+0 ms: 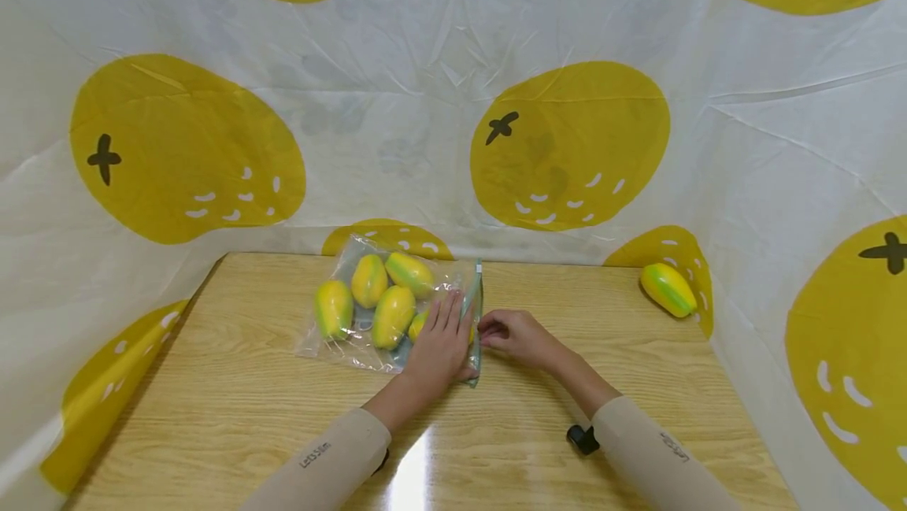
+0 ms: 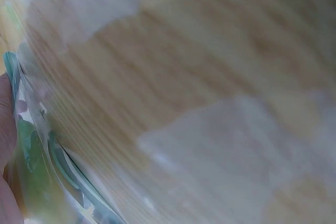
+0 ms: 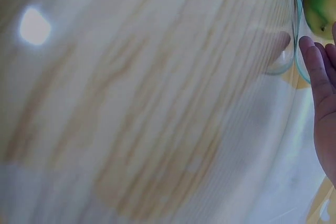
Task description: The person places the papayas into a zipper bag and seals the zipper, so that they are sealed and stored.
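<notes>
A clear zip bag [image 1: 368,360] lies on the table with several yellow-green papayas [image 1: 394,317] inside, its greenish zip edge facing right. My left hand [image 1: 438,342] rests on the bag near that edge, fingers stretched out, partly covering one papaya [image 1: 418,325]. My right hand [image 1: 520,336] is at the zip edge from the right, fingers loosely bent and fingertips at the plastic. In the right wrist view, its fingers [image 3: 315,66] stand beside the bag's rim, with a papaya [image 3: 320,3] behind. The left wrist view shows the greenish zip strip [image 2: 79,182] and part of the left hand.
Another papaya [image 1: 668,290] lies loose at the table's back right corner. White cloth [image 1: 397,141] printed with large yellow fruit surrounds the wooden table [image 1: 234,385] at the back and sides. A small black device [image 1: 583,440] is at the right forearm.
</notes>
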Available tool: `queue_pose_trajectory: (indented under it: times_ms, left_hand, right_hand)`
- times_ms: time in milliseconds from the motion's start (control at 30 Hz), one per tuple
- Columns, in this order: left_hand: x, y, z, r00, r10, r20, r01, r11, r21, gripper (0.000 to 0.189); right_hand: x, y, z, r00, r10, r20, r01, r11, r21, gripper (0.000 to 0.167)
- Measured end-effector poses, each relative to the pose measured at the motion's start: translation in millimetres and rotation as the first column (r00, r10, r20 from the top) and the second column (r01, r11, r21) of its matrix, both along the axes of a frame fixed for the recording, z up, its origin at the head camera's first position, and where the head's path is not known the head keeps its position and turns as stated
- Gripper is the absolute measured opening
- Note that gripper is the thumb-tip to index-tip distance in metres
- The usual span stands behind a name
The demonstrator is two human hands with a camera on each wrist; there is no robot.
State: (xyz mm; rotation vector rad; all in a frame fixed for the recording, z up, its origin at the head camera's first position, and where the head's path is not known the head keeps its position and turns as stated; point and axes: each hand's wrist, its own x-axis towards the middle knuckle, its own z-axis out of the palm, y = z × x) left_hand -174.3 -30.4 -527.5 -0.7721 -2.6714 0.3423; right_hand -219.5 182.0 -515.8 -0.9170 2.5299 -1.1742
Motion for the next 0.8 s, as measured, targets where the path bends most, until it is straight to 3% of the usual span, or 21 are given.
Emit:
queue_pose_trajectory:
  times_ms: [267,800]
  left_hand:
    - [0.4,0.0,1.8,1.0,-0.001,0.024,0.001,1.0,0.02,0.132]
    - [0.9,-0.2,-2.9,1.0,0.002,0.005,-0.002,1.0,0.004,0.133]
  right_hand:
    - [3.3,24,3.4,0.999,-0.036,-0.004,0.036,0.999,-0.003,0.028]
    - [1.8,112,12.3,0.969,-0.247,-0.029,0.248,0.968,0.028,0.038]
